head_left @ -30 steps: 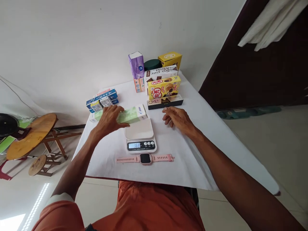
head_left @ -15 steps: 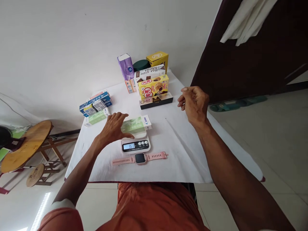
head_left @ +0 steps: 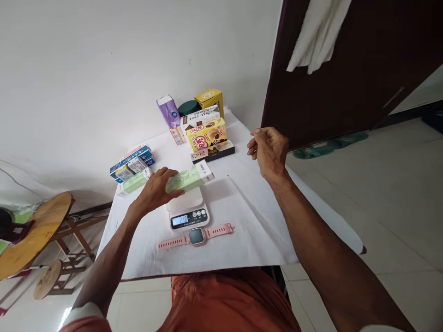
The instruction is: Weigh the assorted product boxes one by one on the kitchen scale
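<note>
My left hand [head_left: 155, 189] is closed around a long light-green box [head_left: 188, 177] and holds it just above the white kitchen scale [head_left: 187, 210], whose display is lit. My right hand [head_left: 268, 147] hovers in the air over the right side of the table [head_left: 256, 230], fingers curled loosely with nothing visible in them. A pink smartwatch [head_left: 196, 235] lies flat in front of the scale.
A second green box [head_left: 133, 182] and a stack of blue boxes [head_left: 133, 162] lie at the left. Yellow snack box [head_left: 206, 133], black box [head_left: 212, 151], purple tissue pack [head_left: 168, 110] and a yellow carton [head_left: 209, 97] stand at the back. Wooden stools [head_left: 34, 230] stand left; a dark door [head_left: 346, 69] is right.
The left hand has closed on the green box and lifted it off the scale, and the reading has dropped. The right hand rose from the table and stays raised.
</note>
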